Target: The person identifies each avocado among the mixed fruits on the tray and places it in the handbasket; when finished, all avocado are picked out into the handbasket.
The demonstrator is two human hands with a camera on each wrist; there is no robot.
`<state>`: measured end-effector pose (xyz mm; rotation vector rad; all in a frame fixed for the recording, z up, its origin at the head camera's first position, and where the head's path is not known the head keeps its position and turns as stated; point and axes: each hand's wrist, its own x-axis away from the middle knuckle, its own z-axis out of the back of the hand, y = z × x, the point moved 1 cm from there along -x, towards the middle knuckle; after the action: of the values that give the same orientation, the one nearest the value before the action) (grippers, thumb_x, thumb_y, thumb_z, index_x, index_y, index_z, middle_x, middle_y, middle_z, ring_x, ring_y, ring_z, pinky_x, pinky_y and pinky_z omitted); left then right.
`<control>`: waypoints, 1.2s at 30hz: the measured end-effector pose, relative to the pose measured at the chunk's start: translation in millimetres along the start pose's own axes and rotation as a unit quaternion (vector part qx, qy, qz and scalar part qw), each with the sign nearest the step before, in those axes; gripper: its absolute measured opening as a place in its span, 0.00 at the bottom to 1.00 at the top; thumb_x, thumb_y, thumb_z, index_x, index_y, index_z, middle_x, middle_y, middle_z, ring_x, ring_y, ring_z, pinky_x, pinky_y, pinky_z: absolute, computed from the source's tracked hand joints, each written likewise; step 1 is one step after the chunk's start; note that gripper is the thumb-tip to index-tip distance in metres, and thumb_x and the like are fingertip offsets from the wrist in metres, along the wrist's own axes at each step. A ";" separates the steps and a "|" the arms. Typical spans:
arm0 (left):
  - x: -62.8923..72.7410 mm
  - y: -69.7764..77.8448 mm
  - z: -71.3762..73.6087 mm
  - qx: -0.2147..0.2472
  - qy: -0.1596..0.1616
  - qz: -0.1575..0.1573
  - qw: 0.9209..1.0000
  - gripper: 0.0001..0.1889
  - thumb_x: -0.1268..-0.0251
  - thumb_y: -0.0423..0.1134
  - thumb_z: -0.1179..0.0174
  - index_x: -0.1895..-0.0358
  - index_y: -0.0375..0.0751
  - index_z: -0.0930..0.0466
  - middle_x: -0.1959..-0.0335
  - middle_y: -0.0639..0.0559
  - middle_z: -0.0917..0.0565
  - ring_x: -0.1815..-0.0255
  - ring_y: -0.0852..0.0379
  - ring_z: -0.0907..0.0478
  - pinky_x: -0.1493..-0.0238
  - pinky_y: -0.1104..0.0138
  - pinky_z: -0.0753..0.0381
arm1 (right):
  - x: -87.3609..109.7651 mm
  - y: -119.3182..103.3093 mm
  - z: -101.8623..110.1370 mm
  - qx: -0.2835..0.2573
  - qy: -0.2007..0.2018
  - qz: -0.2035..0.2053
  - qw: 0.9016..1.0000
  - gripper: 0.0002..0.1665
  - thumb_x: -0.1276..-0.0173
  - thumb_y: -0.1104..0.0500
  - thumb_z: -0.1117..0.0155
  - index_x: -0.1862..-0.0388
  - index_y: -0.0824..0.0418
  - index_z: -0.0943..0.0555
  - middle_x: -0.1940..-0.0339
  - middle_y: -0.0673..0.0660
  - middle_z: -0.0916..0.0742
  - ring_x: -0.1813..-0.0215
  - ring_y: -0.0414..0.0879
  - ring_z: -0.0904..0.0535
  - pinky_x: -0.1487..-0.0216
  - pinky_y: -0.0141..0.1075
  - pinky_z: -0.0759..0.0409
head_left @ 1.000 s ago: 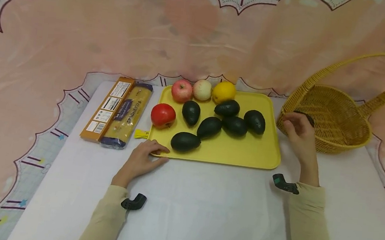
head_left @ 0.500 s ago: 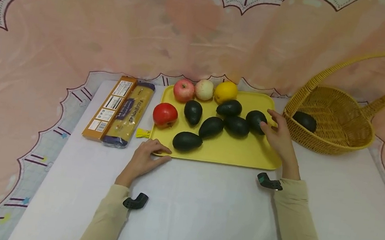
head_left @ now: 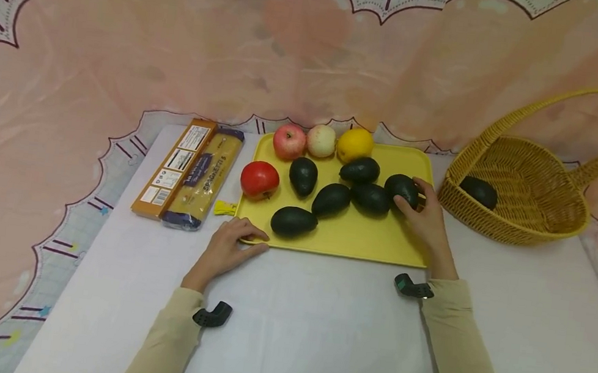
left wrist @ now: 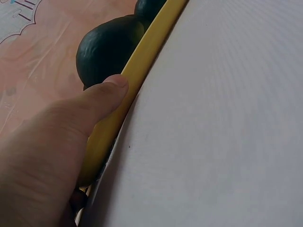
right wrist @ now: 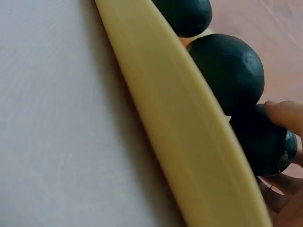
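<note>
At the right end of the yellow tray (head_left: pixel 365 240), my right hand (head_left: pixel 430 226) holds the rightmost dark green avocado (head_left: pixel 401 187) between thumb and fingers. In the right wrist view the thumb lies on this avocado (right wrist: pixel 260 144), with fingers at its far side. My left hand (head_left: pixel 227 247) grips the tray's front left corner, its thumb on the rim (left wrist: pixel 142 56) in the left wrist view. Several other avocados (head_left: pixel 294 221) lie on the tray. Another avocado (head_left: pixel 478 192) is inside the wicker basket (head_left: pixel 515 231) on the right.
A red apple-like fruit (head_left: pixel 259 180), a pink apple (head_left: pixel 289 142), a pale round fruit (head_left: pixel 321 141) and a yellow fruit (head_left: pixel 355 145) share the tray. To its left lie an orange-brown box (head_left: pixel 175 166) and a spaghetti pack (head_left: pixel 205 179). The basket's tall handle (head_left: pixel 581 92) arches upward.
My right hand has moved left from the basket to the rightmost avocado and taken hold of it. The avocado in the basket now shows fully. My left hand has stayed at the tray corner.
</note>
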<state>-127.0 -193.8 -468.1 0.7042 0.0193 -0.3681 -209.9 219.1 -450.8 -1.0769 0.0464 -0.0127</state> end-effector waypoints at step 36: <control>-0.4 -3.2 -0.2 0.004 0.005 -0.013 1.000 0.09 0.44 0.52 0.34 0.60 0.61 0.17 0.69 0.64 0.24 0.63 0.64 0.34 0.60 0.65 0.38 | 16.8 -34.1 60.1 -0.025 0.057 0.086 0.994 0.36 0.36 0.62 0.40 0.29 0.55 0.38 0.36 0.56 0.29 0.48 0.33 0.30 0.47 0.24 0.32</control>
<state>-128.4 -195.8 -470.3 0.7148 0.0369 -0.3900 -190.0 255.2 -392.9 -1.1190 0.2430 0.0829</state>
